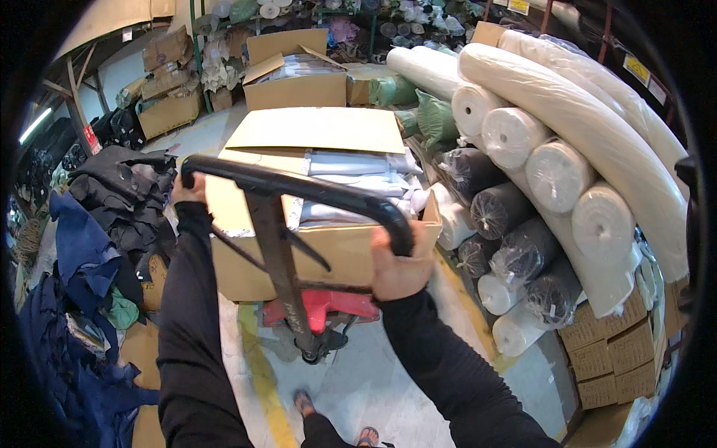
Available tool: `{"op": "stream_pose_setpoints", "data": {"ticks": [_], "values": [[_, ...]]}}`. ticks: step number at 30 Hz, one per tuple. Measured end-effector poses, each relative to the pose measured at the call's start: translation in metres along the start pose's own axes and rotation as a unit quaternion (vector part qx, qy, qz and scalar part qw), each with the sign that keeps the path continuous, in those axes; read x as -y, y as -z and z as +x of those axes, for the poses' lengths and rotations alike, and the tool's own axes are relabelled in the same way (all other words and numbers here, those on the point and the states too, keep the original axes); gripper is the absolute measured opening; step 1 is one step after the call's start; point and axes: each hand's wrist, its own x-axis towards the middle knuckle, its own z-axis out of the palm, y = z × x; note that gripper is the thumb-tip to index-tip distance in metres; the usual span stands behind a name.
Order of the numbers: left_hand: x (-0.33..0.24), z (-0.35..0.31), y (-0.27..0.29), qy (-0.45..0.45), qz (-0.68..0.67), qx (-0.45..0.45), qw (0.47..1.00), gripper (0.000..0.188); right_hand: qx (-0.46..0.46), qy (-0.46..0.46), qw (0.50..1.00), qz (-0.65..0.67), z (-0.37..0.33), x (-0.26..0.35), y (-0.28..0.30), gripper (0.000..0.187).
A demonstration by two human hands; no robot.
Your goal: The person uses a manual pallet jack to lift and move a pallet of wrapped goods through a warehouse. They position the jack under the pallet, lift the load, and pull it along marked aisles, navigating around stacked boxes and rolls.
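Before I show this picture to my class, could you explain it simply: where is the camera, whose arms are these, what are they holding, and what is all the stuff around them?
The camera sits on a person's head and looks down, so the two black-sleeved arms coming in from the bottom are that person's own. The wide lens bends straight edges near the rim.

The left hand and the right hand both grip the black loop handle of a red pallet jack, a hand cart for heavy loads. Ahead of it sits a big open cardboard box holding folded pale fabric, with a loose cardboard sheet on top.

To the right, rolls of white and black cloth are stacked on small cartons. To the left lies a heap of dark blue and black fabric. The person's feet show on the concrete floor.
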Motion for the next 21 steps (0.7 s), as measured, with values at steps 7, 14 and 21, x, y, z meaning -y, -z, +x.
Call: {"op": "stream_pose_setpoints", "data": {"ticks": [7, 14, 21], "values": [[-0.031, 0.032, -0.183, -0.012, -0.103, -0.026, 0.994, 0.029, -0.082, 0.071, 0.99, -0.089, 0.129, -0.119, -0.052, 0.025], [-0.015, 0.096, -0.292, 0.154, -0.073, 0.069, 0.983, 0.023, -0.138, 0.017, 0.985, -0.102, 0.266, -0.225, -0.127, 0.016], [0.057, 0.168, -0.431, 0.079, -0.057, 0.026, 0.995, 0.021, -0.149, 0.071, 0.979, -0.12, 0.387, -0.34, -0.19, 0.018]]}}
